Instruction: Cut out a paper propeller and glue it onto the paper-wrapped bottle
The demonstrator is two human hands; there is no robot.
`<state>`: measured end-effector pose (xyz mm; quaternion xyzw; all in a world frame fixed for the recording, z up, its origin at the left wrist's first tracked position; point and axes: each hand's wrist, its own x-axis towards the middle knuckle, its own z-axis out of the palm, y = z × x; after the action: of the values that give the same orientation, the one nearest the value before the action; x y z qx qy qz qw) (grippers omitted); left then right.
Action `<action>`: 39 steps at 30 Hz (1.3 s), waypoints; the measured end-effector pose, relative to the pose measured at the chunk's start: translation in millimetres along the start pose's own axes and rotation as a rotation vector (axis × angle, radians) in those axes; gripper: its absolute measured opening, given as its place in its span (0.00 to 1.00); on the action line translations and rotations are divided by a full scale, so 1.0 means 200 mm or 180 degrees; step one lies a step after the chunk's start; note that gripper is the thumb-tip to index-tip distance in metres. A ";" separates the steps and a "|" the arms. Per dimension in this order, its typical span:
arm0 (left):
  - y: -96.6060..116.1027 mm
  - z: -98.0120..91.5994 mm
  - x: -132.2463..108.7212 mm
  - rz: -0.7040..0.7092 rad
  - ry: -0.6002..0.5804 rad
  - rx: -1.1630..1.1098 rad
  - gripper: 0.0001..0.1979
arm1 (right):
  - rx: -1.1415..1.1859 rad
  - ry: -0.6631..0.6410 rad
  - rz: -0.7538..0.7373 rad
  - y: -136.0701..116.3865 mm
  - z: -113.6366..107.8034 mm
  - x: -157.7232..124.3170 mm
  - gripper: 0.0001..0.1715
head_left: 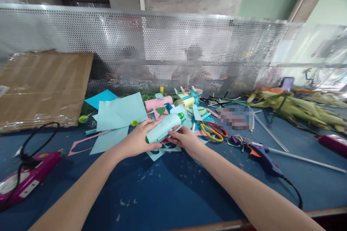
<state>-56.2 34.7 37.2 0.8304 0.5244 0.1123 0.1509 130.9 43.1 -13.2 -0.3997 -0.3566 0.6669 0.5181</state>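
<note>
Gripping a bottle (164, 127) wrapped in pale blue paper, the left hand (141, 139) closes around its lower end while the right hand (183, 139) pinches what looks like the paper's loose edge; the fingertips are partly hidden. It hovers above the blue tabletop (173, 184). Paper sheets (119, 113) lie behind, scissors (213, 131) just right, a glue gun (261, 155) farther right.

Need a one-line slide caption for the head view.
Left hand and right hand wrap light-blue paper around a bottle over a cluttered blue table.
</note>
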 end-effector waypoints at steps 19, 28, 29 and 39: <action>-0.02 0.02 0.01 -0.0161 0.0304 0.0031 0.36 | 0.0058 -0.0054 -0.0125 0.02 -0.01 0.03 0.19; 0.01 0.02 0.02 -0.0166 0.0435 0.0027 0.34 | -0.0175 -0.0114 -0.0279 0.02 -0.01 0.04 0.22; 0.01 0.02 0.01 -0.0187 0.0437 0.0007 0.34 | -0.0248 -0.0109 -0.0302 0.03 -0.01 0.04 0.22; -0.02 0.02 0.02 -0.0118 0.0423 -0.0108 0.34 | -0.2150 0.0593 -0.0844 -0.09 -0.13 0.13 0.12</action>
<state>-57.1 39.1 32.1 0.8086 0.5466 0.1732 0.1320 158.1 74.8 -12.2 -0.5574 -0.5565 0.3996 0.4690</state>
